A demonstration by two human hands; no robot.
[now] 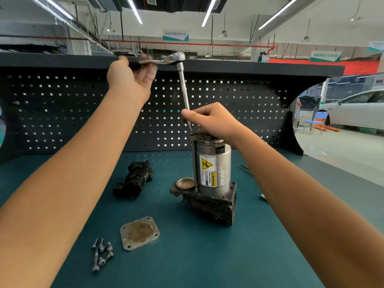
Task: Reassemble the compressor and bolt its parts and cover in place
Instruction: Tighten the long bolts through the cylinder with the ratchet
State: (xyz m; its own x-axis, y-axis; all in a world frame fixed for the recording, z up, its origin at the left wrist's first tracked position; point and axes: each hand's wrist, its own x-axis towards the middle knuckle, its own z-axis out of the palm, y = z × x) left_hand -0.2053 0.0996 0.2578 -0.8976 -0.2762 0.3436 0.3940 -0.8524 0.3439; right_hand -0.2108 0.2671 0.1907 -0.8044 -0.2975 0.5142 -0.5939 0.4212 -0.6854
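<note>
From my remote seat I see the compressor (214, 175), a silver metal cylinder with a yellow warning label, standing upright on its dark cast-metal base near the middle of the teal bench top (197, 262). A thin dark rod runs down the cylinder's left side to the base, next to a round shallow metal cup seated in the base's left corner.

The left hand (133, 77) is raised high, palm toward me. Its fingers are curled round the handle of a chrome ratchet wrench (175, 58), which lies roughly level. A long chrome extension bar (184, 90) drops from the ratchet head, leaning slightly, down to the top left edge of the compressor. The right hand (212, 121) sits just above the compressor's top, thumb and curled fingers closed on the lower end of the bar. I cannot tell what the bar's tip engages, as the hand hides it.

Left of the compressor a black moulded housing part (133, 180) lies on its side, well apart from it. Nearer me lies a flat, square grey metal cover plate (139, 233) with a hole at each corner. Just left of it sits a loose cluster of grey bolts (101, 253).

Behind the bench stands a black perforated back panel (62, 111). Past its right end a white car (357, 109) is parked.
</note>
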